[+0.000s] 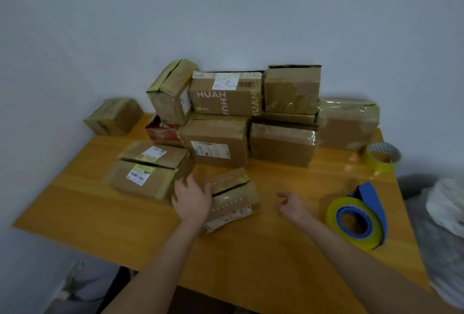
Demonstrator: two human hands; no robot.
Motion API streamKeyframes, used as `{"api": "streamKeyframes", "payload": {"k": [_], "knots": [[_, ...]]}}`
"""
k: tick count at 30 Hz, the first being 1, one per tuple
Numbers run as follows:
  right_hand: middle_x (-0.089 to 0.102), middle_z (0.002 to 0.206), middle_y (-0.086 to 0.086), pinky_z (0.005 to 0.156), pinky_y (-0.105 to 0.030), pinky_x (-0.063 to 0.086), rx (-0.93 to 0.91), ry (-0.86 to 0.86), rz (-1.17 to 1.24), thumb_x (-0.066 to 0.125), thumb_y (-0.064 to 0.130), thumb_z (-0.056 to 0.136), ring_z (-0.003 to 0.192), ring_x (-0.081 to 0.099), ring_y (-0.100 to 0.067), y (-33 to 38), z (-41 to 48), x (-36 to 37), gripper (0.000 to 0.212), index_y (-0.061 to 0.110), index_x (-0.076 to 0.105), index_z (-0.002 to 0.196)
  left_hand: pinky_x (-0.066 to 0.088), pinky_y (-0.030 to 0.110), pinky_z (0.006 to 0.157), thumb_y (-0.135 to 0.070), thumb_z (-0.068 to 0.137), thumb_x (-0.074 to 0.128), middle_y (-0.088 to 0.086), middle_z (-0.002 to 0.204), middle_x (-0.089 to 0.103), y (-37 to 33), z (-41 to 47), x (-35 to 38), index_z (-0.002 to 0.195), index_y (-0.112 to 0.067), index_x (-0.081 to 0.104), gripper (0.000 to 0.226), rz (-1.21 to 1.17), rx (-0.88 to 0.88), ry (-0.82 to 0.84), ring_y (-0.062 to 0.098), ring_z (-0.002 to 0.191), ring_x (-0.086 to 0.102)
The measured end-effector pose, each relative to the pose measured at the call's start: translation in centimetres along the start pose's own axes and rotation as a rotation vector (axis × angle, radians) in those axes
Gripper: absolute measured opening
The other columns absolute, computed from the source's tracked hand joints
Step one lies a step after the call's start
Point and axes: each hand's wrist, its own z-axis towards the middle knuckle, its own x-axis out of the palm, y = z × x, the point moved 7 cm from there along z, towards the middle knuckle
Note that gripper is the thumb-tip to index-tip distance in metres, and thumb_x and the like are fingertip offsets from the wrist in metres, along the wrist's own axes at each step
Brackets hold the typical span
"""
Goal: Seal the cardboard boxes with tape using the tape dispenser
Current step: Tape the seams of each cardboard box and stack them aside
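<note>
A small cardboard box (234, 195) lies near the middle of the wooden table (100, 213), its top flaps slightly apart along a dark seam. My left hand (192, 198) rests flat on the box's left end, fingers straight. My right hand (291, 204) hovers just right of the box with loosely curled fingers, holding nothing. The blue tape dispenser (357, 218) with a yellow roll stands on the table to the right of that hand, untouched.
Several cardboard boxes (226, 102) are stacked against the wall at the back. A flatter box with labels (150, 168) sits left of my left hand. A spare yellow tape roll (381, 158) lies at the back right. A white plastic bag (447, 203) hangs off the right edge.
</note>
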Motion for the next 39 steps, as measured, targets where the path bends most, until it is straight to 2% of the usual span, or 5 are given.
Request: {"api": "streamKeyframes", "payload": {"k": [7, 14, 21, 24, 39], "knots": [[0.035, 0.152, -0.008, 0.106, -0.038, 0.039, -0.147, 0.042, 0.292, 0.062, 0.034, 0.094, 0.136, 0.039, -0.027, 1.8, -2.2, -1.5, 0.075, 0.016, 0.021, 0.154, 0.048, 0.035, 0.084, -0.024, 0.096, 0.056, 0.01, 0.136, 0.052, -1.3, -2.9, 2.4, 0.142, -0.022, 0.039, 0.049, -0.231, 0.068, 0.264, 0.03, 0.112, 0.057], [0.07, 0.082, -0.004, 0.052, -0.036, 0.048, -0.063, -0.216, -0.013, 0.053, 0.038, 0.097, 0.071, 0.067, -0.028, -3.6, -4.6, -5.4, 0.061, 0.024, 0.029, 0.151, 0.033, 0.035, 0.11, -0.015, 0.1, 0.047, 0.001, 0.157, 0.027, -6.7, -5.0, 5.4, 0.148, -0.028, 0.032, 0.051, -0.248, 0.324, 0.401, 0.024, 0.139, 0.034], [0.061, 0.067, 0.007, 0.041, -0.025, 0.038, -0.036, -0.359, -0.166, 0.05, 0.044, 0.098, 0.054, 0.055, -0.012, -4.6, -6.6, -5.2, 0.053, 0.039, 0.033, 0.148, 0.033, 0.038, 0.109, -0.064, 0.084, 0.054, -0.004, 0.157, -0.027, -7.0, -7.6, 6.7, 0.152, -0.032, -0.011, 0.099, 0.007, 0.503, 0.645, 0.023, 0.146, 0.015], [0.056, 0.061, 0.009, 0.04, -0.025, 0.031, -0.024, -0.348, -0.197, 0.048, 0.043, 0.099, 0.054, 0.052, -0.012, -4.0, -6.3, -5.0, 0.048, 0.04, 0.038, 0.146, 0.01, 0.044, 0.119, -0.093, 0.064, 0.012, 0.009, 0.154, -0.033, -7.1, -7.4, 6.2, 0.153, -0.023, -0.011, 0.116, 0.368, 0.668, 0.455, 0.029, 0.147, -0.012], [0.063, 0.07, 0.002, 0.045, -0.028, 0.044, 0.015, -0.447, -0.057, 0.048, 0.043, 0.099, 0.056, 0.057, -0.016, -6.6, -5.6, -8.1, 0.041, 0.028, 0.053, 0.137, -0.007, 0.028, 0.113, -0.084, 0.072, 0.014, -0.002, 0.147, -0.028, -8.1, -7.4, 6.9, 0.148, -0.021, -0.016, 0.104, 0.427, 0.882, 0.494, 0.009, 0.136, -0.023]]}}
